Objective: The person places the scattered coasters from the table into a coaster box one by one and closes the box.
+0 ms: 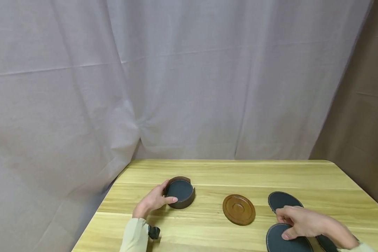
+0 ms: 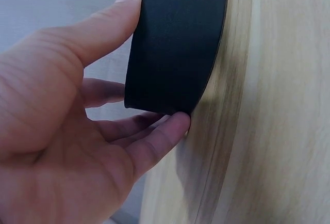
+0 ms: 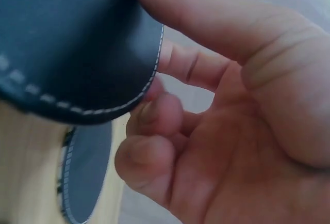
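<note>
Grasping with left grip (image 1: pixel 153 199) a holder (image 1: pixel 185 203) showing its inner disc (image 1: pixel 180 189) only to head view; pinching with right grip (image 1: pixel 307 221) a round, dark, white-stitched coaster (image 1: pixel 281 241).

The left sleeve (image 1: pixel 134 236) is pale cream with a faint green tint and ends in a plain cuff (image 1: pixel 140 222). A small, blocky black device (image 1: pixel 153 232) sits just beside that cuff, on its right. Well to the right of the same cuff, the right sleeve (image 1: pixel 359 247) shows a matching pale edge.
</note>
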`<move>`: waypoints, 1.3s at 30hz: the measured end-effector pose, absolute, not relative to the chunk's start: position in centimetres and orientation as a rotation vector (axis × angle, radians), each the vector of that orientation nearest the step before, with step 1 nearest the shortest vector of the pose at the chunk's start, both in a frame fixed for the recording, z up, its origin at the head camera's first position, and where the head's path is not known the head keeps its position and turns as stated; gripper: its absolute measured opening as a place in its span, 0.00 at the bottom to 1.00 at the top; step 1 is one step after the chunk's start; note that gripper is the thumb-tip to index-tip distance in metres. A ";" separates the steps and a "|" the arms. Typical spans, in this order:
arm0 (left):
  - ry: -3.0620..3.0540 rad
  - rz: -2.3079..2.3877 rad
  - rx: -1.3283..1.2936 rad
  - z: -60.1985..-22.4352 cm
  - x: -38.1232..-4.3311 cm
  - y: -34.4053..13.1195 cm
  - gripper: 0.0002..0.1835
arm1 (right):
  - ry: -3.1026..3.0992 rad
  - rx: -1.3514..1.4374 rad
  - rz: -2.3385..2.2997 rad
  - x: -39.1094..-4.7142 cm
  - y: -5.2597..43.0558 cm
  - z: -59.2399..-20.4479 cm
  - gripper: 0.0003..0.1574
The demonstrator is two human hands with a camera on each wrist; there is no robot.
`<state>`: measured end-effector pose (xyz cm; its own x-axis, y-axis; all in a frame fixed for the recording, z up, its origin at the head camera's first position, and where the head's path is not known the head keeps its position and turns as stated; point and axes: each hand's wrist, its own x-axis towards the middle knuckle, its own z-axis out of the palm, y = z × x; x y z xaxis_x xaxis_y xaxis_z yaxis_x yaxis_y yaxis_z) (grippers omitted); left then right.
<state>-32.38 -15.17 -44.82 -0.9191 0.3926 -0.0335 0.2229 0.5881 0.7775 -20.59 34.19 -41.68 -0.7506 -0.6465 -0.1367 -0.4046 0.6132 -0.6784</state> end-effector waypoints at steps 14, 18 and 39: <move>2.615 1.247 0.508 -44.9 -32.3 -15.2 0.51 | 2.381 -1.135 -0.932 -21.9 32.1 -39.1 0.11; 2.612 1.248 0.520 -45.0 -32.4 -15.2 0.51 | 2.422 -1.182 -0.926 -22.4 31.3 -38.8 0.10; 2.641 1.216 0.525 -45.0 -32.6 -14.7 0.50 | 2.676 -1.011 -1.004 -24.7 24.5 -37.2 0.08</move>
<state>-32.56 -14.70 -45.02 -0.9198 0.3918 -0.0213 0.2385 0.6014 0.7625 -24.69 24.52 -37.25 -0.7721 -0.6233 0.1236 -0.5507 0.5593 -0.6196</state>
